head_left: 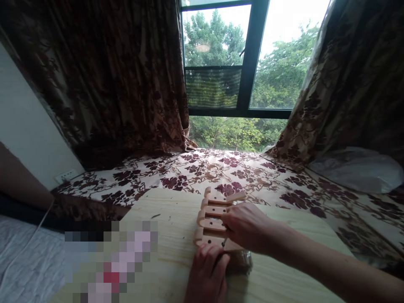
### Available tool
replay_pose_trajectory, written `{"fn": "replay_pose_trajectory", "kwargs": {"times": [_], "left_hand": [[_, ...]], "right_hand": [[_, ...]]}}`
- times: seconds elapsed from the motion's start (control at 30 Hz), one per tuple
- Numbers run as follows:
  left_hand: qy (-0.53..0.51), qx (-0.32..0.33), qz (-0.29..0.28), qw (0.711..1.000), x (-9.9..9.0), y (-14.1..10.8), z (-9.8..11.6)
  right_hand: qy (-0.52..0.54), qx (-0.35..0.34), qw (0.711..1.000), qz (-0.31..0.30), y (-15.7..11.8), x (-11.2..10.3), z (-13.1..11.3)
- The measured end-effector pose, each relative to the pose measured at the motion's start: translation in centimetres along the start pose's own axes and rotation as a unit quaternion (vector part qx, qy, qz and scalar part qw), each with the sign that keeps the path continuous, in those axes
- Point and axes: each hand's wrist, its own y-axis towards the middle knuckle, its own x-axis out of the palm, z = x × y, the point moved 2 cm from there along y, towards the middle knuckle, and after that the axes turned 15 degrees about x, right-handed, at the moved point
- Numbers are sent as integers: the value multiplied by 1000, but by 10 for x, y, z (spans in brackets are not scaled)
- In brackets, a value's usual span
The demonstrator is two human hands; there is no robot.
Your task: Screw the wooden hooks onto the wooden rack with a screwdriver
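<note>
Here's the slatted wooden frame (pixel 213 224), lying on the pale tabletop (pixel 170 252), its far end up by the tabletop's far edge, holes dotted along its slats! The left hand (pixel 208 267) is in at the near end, fingers bent and touching the wood; whether they're pinching it, I can't tell. And the right hand (pixel 242 223), reaching in from the right edge, is curled tight round a slim tool (pixel 224 243), mostly hidden, dark tip down at the frame's nearest slat! Just beside, under the right wrist, sits a see-through packet (pixel 242 261), contents unclear. Over toward the tabletop's left edge, a small dark scrap (pixel 155 216); beyond the far edge, flowered cloth (pixel 221 168) runs to the window (pixel 244 92).
</note>
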Motion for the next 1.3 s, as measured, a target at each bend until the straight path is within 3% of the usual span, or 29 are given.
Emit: {"fn": "replay_pose_trajectory", "kwargs": {"times": [0.2, 0.47, 0.77, 0.9, 1.0, 1.13, 1.2, 1.3], "left_hand": [[-23, 8, 6, 1000, 3, -3, -6], [-70, -18, 37, 997, 23, -18, -6], [-83, -67, 36, 994, 26, -19, 1], [-82, -74, 36, 993, 24, -17, 2], [-70, -84, 48, 993, 24, -16, 4], [-68, -101, 42, 992, 23, -15, 6], [-80, -96, 28, 992, 22, -16, 7], [-94, -87, 15, 992, 21, -17, 6]], "right_hand": [[3, -2, 1000, -21, -2, -7, -9], [-21, -4, 997, -74, 1, -7, -24], [3, 40, 994, -100, 5, -10, -6], [29, -23, 993, -111, -2, -16, -5], [19, -87, 993, -84, -11, -19, -8], [33, -123, 990, -62, -10, -11, -9], [44, -118, 989, -80, -3, -8, -8], [32, -41, 989, -136, 7, -8, -2]]}}
